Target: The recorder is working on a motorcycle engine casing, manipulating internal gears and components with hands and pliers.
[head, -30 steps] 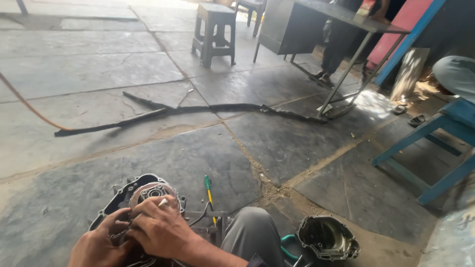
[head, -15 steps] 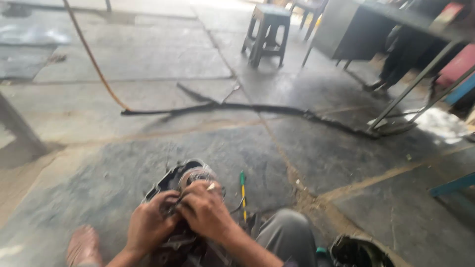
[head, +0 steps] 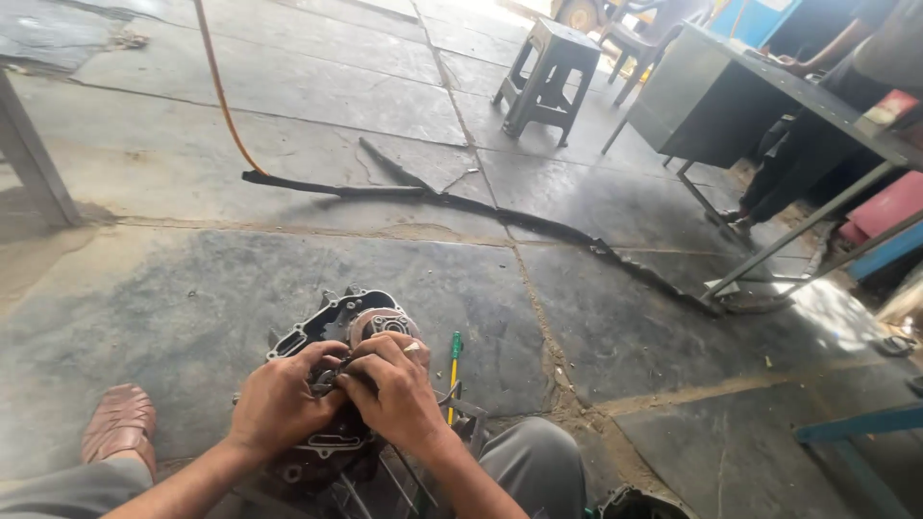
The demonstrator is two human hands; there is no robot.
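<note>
Both hands cover the engine case point(head: 332, 384) middle; its lower part leaves the frame

**Both hands bunched up tight in front of you**

So your two forearms come up from the bottom edge and angle in toward each other, bare from the elbow down. Your left hand point(head: 279, 404) sits knuckles-up, fingers curled down and inward, thumb tucked toward the middle. Your right hand point(head: 396, 389) is right against it, a bit higher and further forward, fingers bent and pinched in at the tips where they meet the left's. Wrists are both fairly straight, the right one cocked slightly inward. Can't really see your fingertips, they're buried under the knuckles.
</note>
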